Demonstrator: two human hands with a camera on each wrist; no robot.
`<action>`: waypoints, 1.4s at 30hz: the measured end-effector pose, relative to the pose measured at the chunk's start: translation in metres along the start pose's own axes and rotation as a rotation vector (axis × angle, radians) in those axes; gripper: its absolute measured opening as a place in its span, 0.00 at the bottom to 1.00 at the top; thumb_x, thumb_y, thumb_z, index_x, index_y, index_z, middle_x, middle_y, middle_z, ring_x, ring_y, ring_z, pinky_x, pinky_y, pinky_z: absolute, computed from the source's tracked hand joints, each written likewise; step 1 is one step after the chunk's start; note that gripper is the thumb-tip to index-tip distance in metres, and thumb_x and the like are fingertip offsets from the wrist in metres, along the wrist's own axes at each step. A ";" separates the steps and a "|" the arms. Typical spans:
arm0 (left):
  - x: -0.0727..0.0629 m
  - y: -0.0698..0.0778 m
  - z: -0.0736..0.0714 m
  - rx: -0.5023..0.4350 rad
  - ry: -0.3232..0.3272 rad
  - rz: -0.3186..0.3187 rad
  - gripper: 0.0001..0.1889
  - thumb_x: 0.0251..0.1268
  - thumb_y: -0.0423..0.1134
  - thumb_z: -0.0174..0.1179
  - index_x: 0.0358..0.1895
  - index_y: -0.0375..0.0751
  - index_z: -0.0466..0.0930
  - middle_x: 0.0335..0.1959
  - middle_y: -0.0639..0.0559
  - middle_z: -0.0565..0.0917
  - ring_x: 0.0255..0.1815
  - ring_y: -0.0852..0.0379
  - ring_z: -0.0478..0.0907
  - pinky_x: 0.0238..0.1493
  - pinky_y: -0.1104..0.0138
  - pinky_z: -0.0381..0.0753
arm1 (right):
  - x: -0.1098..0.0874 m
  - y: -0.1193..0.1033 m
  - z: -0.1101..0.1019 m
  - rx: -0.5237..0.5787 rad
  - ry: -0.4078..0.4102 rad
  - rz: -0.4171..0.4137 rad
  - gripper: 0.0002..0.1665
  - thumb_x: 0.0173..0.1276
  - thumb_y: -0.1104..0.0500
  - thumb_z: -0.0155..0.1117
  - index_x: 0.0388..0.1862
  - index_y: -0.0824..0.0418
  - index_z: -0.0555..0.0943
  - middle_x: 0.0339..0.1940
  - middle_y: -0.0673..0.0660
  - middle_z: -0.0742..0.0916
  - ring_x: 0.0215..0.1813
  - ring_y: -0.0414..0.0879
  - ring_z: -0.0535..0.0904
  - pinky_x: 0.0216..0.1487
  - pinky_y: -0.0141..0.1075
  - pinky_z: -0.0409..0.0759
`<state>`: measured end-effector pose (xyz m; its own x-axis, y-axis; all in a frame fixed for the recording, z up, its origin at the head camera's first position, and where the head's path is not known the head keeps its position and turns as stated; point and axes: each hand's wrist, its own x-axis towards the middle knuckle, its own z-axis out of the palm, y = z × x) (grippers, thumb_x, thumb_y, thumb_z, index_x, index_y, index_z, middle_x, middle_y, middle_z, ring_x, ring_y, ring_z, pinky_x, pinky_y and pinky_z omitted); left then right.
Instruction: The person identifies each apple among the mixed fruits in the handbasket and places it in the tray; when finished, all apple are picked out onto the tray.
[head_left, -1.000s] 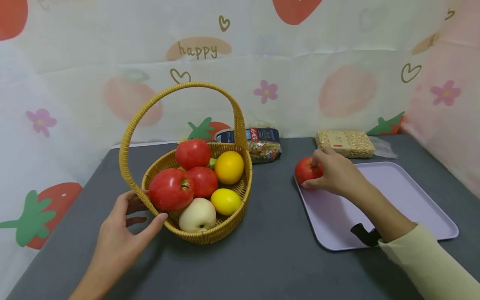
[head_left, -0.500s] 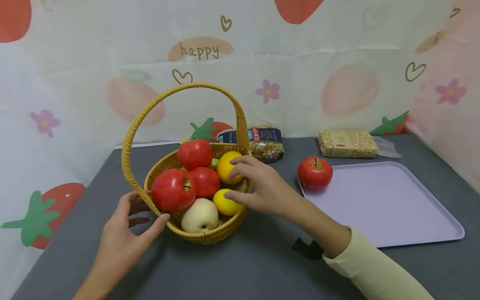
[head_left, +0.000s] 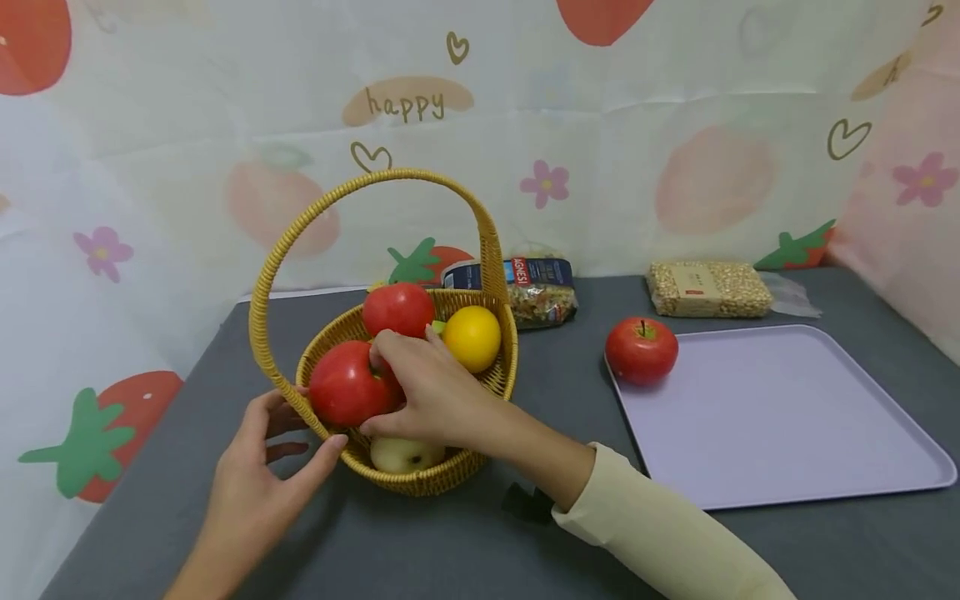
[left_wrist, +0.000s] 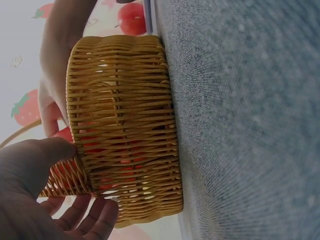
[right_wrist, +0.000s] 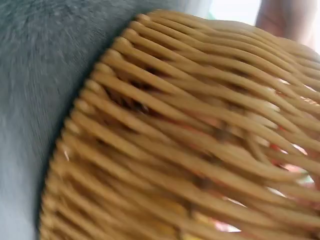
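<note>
The basket [head_left: 450, 477] stands on the left half of the worktop [head_left: 420, 546], and the left hand [head_left: 258, 471] holds it at its left side, near the foot of the handle [head_left: 264, 308]; in the left wrist view the thumb lies on the rim and the fingers are below it. The right hand [head_left: 438, 396] is bent around the big red apple [head_left: 348, 387], which sits inside the basket at its left side, with fingers near the stem and thumb low on the front. How firm this grip is, I cannot tell, because the right wrist view is blurred and shows mostly the weave. Around the apple are close neighbours: a second red apple [head_left: 399, 308] behind, a yellow-orange fruit [head_left: 472, 338] by the right rim, and a pale fruit [head_left: 405, 455] just under the right hand at the near rim. For this step, I would judge it wise to close thumb and fingers well around the sides before any lift, to raise it straight, without brushing the handle or pushing the pale fruit, and to let the left hand steady the rim. At the tray's [head_left: 787, 425] far left corner rests another apple [head_left: 642, 351].
</note>
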<state>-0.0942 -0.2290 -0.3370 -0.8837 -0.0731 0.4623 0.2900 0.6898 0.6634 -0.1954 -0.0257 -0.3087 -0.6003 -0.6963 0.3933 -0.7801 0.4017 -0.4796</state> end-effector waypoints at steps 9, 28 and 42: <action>0.001 0.003 -0.001 0.042 0.000 0.019 0.33 0.58 0.39 0.75 0.62 0.34 0.68 0.49 0.47 0.79 0.43 0.51 0.81 0.42 0.84 0.75 | -0.004 0.001 0.007 0.185 0.145 -0.089 0.36 0.56 0.54 0.81 0.61 0.57 0.74 0.58 0.53 0.77 0.59 0.44 0.73 0.57 0.32 0.77; 0.000 0.002 0.002 0.017 0.002 0.002 0.32 0.58 0.38 0.75 0.62 0.35 0.68 0.50 0.47 0.79 0.43 0.49 0.81 0.43 0.84 0.75 | -0.013 0.001 -0.001 0.175 0.195 -0.140 0.29 0.56 0.54 0.79 0.57 0.55 0.81 0.55 0.54 0.75 0.57 0.45 0.72 0.52 0.29 0.79; -0.001 0.002 0.002 0.046 0.004 -0.059 0.34 0.59 0.42 0.75 0.64 0.37 0.67 0.51 0.44 0.79 0.46 0.48 0.81 0.43 0.87 0.71 | -0.047 0.001 -0.042 0.192 0.274 -0.084 0.29 0.56 0.58 0.80 0.57 0.55 0.80 0.59 0.54 0.74 0.59 0.43 0.71 0.48 0.31 0.82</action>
<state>-0.0931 -0.2265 -0.3376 -0.8971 -0.1172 0.4259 0.2204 0.7168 0.6615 -0.1754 0.0322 -0.2942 -0.5804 -0.5260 0.6217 -0.7974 0.2122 -0.5649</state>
